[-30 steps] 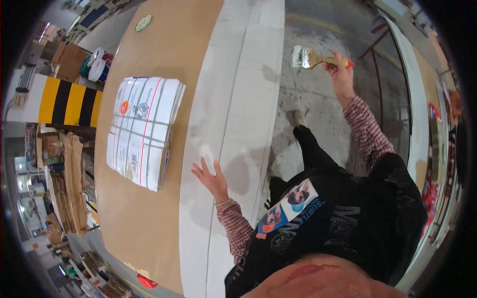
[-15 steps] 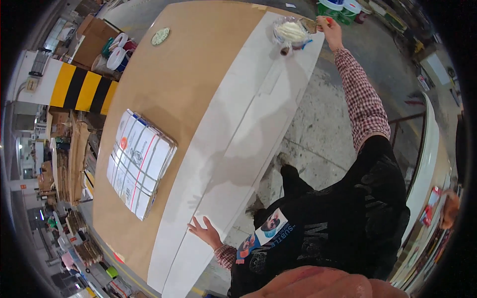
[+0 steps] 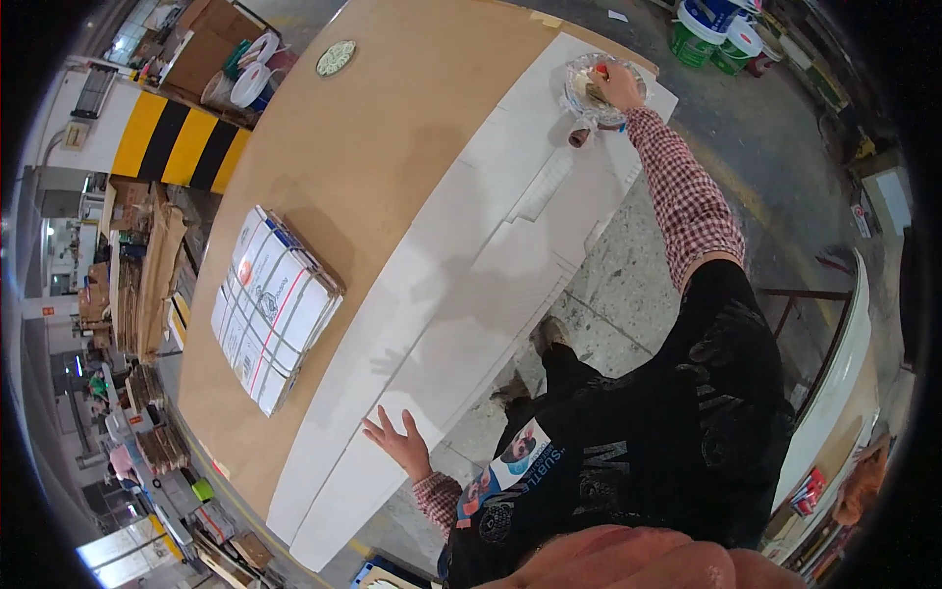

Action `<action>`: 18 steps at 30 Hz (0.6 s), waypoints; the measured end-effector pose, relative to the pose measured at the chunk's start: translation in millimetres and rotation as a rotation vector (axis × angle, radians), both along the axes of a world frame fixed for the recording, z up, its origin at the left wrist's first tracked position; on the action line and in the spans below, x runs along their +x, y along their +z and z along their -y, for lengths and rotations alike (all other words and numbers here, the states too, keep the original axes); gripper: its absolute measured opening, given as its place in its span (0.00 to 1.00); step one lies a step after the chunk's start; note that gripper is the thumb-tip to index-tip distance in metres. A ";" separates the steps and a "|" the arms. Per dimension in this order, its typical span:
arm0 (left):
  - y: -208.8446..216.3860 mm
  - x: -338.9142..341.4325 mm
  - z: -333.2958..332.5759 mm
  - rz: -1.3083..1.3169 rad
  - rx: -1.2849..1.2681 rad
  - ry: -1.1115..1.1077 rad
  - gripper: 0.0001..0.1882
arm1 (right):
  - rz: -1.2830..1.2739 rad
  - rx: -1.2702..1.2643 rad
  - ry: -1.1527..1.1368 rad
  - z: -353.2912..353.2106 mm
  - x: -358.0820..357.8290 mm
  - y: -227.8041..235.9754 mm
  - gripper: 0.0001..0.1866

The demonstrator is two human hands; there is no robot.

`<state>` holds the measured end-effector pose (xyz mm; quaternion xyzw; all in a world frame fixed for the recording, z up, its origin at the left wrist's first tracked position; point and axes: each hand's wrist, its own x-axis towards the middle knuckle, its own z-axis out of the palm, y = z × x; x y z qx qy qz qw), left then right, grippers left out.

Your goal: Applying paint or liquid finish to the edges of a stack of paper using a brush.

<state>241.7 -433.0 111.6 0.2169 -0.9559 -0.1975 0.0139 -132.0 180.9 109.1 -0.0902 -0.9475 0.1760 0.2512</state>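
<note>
Head view: the right hand [image 3: 618, 86] was stretched to the far end of the table [image 3: 324, 187], fingers closed on a brush handle, its bristle end down in a clear bowl [image 3: 599, 90] of pale paste. A small roll [image 3: 579, 136] lay just beside the bowl. The left hand [image 3: 397, 442] rested flat, fingers spread and holding nothing, on the near end of the long white sheet [image 3: 461, 275]. A stack of printed sheets [image 3: 275, 304] lay well apart on the brown top. Judged step: loading the brush. The next move would call for carrying it back over the white sheet without dripping.
</note>
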 end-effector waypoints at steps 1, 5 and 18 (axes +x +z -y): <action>0.3 4.3 -3.2 0.016 0.011 0.003 0.29 | 0.056 -0.007 -0.018 -0.1 0.3 -3.3 0.24; -11.9 19.1 1.0 0.018 0.004 -0.002 0.29 | 0.098 -0.020 0.007 -3.7 -8.4 -6.4 0.25; -35.1 6.9 -2.9 -0.008 0.033 -0.023 0.29 | 0.183 -0.290 0.019 -31.6 -27.2 23.0 0.16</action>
